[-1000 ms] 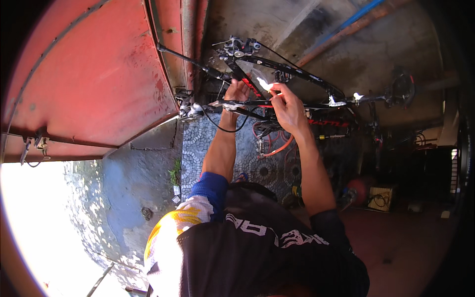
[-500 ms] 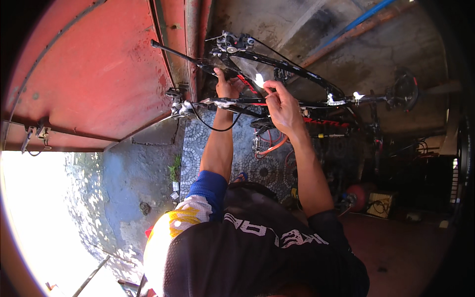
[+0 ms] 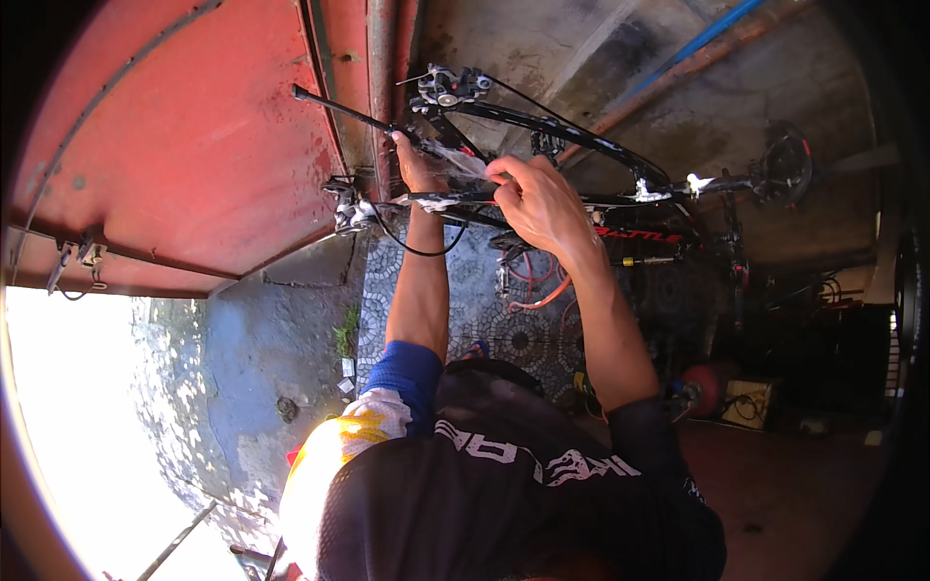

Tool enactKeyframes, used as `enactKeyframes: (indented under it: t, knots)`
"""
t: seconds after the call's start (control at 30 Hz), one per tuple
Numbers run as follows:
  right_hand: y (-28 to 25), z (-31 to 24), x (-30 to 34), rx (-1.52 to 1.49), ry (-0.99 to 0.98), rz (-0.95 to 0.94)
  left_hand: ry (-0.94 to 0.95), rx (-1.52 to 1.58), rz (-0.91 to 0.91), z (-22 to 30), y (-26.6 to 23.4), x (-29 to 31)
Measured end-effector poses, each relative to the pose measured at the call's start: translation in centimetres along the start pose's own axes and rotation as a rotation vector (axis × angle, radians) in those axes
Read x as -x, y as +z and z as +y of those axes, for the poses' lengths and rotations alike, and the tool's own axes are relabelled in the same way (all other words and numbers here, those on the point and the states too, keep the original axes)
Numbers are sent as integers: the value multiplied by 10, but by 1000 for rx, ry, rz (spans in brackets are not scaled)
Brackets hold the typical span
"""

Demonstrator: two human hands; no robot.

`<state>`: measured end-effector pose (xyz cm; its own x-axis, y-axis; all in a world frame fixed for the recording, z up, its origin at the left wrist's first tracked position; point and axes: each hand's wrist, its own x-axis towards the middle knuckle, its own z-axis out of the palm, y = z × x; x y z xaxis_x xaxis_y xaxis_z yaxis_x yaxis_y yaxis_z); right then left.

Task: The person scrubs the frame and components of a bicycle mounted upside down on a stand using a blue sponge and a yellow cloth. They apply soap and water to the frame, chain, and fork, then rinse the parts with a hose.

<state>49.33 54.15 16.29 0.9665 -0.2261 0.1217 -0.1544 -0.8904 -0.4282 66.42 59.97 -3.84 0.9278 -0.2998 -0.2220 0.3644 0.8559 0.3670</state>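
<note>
Beside the red metal gate (image 3: 194, 145), a black bicycle frame (image 3: 528, 117) extends above patterned paving (image 3: 387, 281). The right hand (image 3: 544, 205) pinches a translucent film (image 3: 463, 161) in its fingertips, stretching toward the left hand (image 3: 418, 172). That hand's thumb lies by a black rod (image 3: 339, 107); whether its fingers grasp anything, I cannot tell.
</note>
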Motion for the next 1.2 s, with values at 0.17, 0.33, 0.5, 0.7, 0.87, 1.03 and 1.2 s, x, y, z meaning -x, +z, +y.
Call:
enactKeyframes:
  t: [0.17,0.33,0.5,0.7,0.87,1.03,1.2]
  knots:
    - [3,-17,-4,-70,-141,77,150,-161,141,10,6,-10]
    - [-2,-17,-11,-318,-60,280,253,-304,141,15,3,-17]
    - [-22,-17,-10,-288,19,196,234,-338,183,14,7,-13]
    - [-25,-30,-20,-322,-77,229,375,-769,156,6,-55,-43]
    - [-19,-8,-21,-266,-70,302,183,-980,-55,-3,-57,48]
    - [-17,1,-15,-270,17,204,-17,-1436,-397,50,-96,92]
    - [-13,39,-3,-203,175,262,-449,-1612,-627,139,-110,117]
